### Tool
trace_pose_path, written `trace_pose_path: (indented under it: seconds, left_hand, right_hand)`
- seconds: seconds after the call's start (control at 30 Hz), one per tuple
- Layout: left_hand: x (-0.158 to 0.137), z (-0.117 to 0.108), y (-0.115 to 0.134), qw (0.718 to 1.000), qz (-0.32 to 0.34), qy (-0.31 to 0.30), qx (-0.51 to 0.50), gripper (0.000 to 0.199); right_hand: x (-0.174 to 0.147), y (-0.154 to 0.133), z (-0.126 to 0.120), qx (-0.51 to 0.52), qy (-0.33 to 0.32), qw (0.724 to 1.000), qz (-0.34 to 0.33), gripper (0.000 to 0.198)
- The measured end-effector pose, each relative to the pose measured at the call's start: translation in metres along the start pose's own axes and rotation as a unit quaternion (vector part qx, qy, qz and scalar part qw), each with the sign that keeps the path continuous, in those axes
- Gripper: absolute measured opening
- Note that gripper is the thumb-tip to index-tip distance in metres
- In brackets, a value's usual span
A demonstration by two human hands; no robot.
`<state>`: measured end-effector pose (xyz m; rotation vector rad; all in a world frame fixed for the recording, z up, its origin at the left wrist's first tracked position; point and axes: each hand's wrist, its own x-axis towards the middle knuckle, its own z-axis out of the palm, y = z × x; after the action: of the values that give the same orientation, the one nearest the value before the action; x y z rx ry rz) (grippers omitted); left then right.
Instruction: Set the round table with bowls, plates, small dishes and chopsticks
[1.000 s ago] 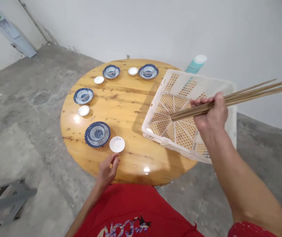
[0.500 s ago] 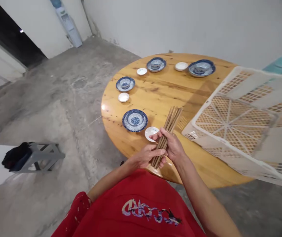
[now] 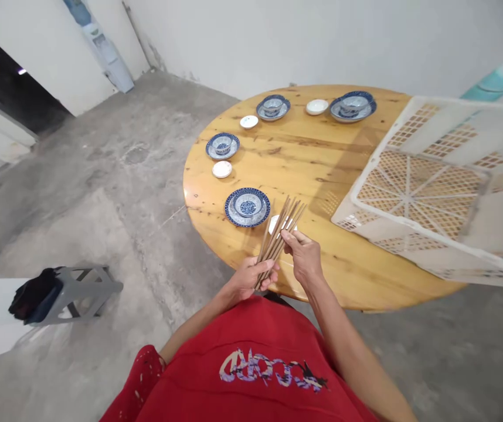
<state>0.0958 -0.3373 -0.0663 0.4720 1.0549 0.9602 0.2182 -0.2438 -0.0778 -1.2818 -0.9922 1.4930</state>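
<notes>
**A:** What do the hands hold?

**B:** The left hand [image 3: 246, 276] is closed around the lower end of a bundle of chopsticks [image 3: 279, 233], which fans upward over the near edge of the round wooden counter [image 3: 313, 170]. The right hand [image 3: 305, 255] pinches the sticks higher up, fingertips closed on one or two at the side of the fan.

**A:** How is this step best handled?

**B:** In my judgement, the left hand should grip firmly at the base while the right draws out an even pair, tips aligned, so that the remaining sticks do not slide loose and drop to the floor.

**A:** Which containers appear, and with what contents?

**B:** A white lattice crate [image 3: 427, 193] sits tilted at the right of the counter; its visible interior shows nothing. The nearest blue-patterned plate [image 3: 247, 207] carries a matching bowl, just beside the chopstick tips. A small white dish [image 3: 274, 223] lies partly hidden behind the sticks. Three further plate-and-bowl settings, e.g. [image 3: 222, 145], each with a white saucer such as [image 3: 222, 169] nearby, line the far rim. Whether the bowls contain anything cannot be told.
</notes>
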Motion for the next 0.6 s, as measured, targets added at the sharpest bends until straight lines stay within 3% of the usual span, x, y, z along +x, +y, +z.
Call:
trace_pose_path:
  seconds: [0.23,0.47,0.6]
  left_hand:
    - [0.0,-0.007,-0.014,0.997,0.034,0.042,0.047,0.061]
    - [0.001,-0.017,-0.02,0.992,0.058,0.072,0.084,0.052]
    - [0.007,-0.029,-0.028,0.985,0.05,0.133,0.095,0.046]
  right_hand:
    - [-0.006,0.014,0.002,0.03,0.046,0.998,0.037,0.047]
    - [0.001,0.026,-0.004,0.057,-0.001,0.996,0.074,0.043]
    - [0.022,0.027,-0.02,0.035,-0.006,0.994,0.105,0.034]
